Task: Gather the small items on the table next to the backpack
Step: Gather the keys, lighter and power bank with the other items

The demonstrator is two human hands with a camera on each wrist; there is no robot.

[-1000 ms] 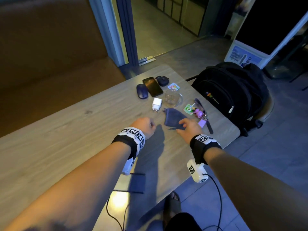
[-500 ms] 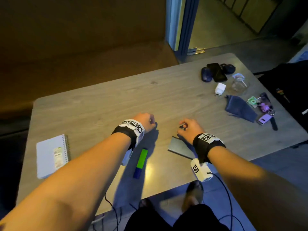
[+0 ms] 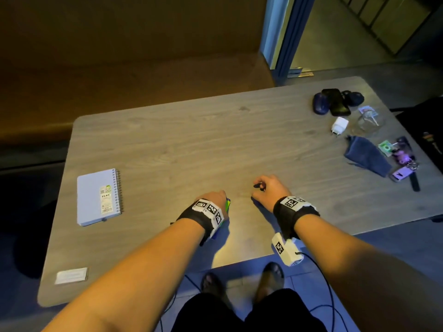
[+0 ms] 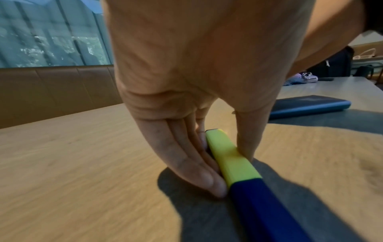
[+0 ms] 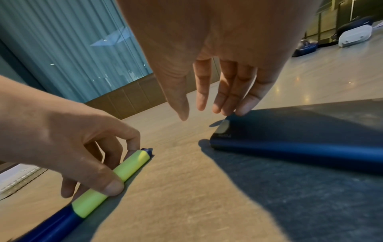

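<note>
A highlighter (image 4: 232, 160) with a yellow-green cap and dark blue body lies near the table's front edge. My left hand (image 3: 215, 196) pinches its cap between thumb and fingers (image 5: 111, 186). To its right lies a flat dark blue slab-shaped device (image 5: 300, 135). My right hand (image 5: 205, 113) hangs over it with straight fingers, whose tips touch its far corner while the thumb stays apart. In the head view the slab is mostly hidden under my right wrist. The black backpack (image 3: 426, 130) stands off the table's right end.
Beside the backpack lie a mouse (image 3: 320, 106), phone (image 3: 335, 101), white charger (image 3: 339, 125), glass (image 3: 366, 121), blue pouch (image 3: 366, 156) and keychain (image 3: 402, 161). A spiral notebook (image 3: 98, 197) and a white packet (image 3: 72, 275) lie at the left.
My right hand left the blue pouch and came back to the slab at the front edge. My left hand dropped onto the highlighter and took hold of it.
</note>
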